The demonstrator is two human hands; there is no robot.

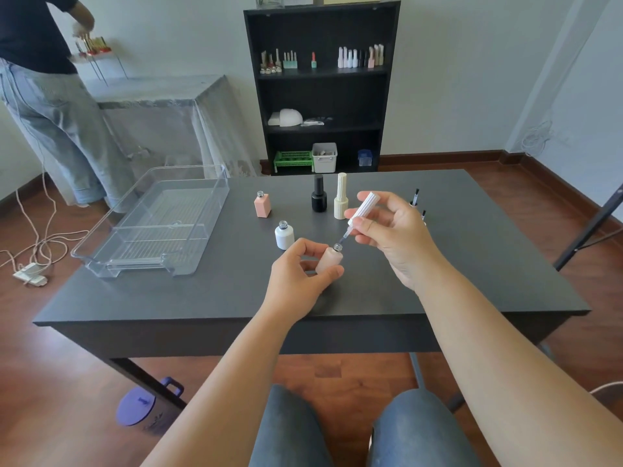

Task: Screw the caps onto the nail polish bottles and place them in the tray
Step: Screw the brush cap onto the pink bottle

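Observation:
My left hand [300, 278] grips a pale pink nail polish bottle [329, 259], tilted, its open neck pointing up and right. My right hand [391, 227] pinches a white ribbed cap [364, 205] whose brush tip reaches the bottle's mouth. On the dark table [472, 271] stand an uncapped white bottle [284, 234], an uncapped pink square bottle [262, 205], a capped black bottle [319, 193] and a capped cream bottle [341, 197]. Two loose brush caps [415, 197] lie behind my right hand, partly hidden. The clear plastic tray [151, 224] sits at the table's left with nothing in it.
A black shelf [322, 85] with more bottles stands behind the table. A person in jeans [50, 112] stands at the far left by a cloth-covered table. Cables and a power strip [30, 274] lie on the wooden floor at left. A purple object [138, 406] sits under the table.

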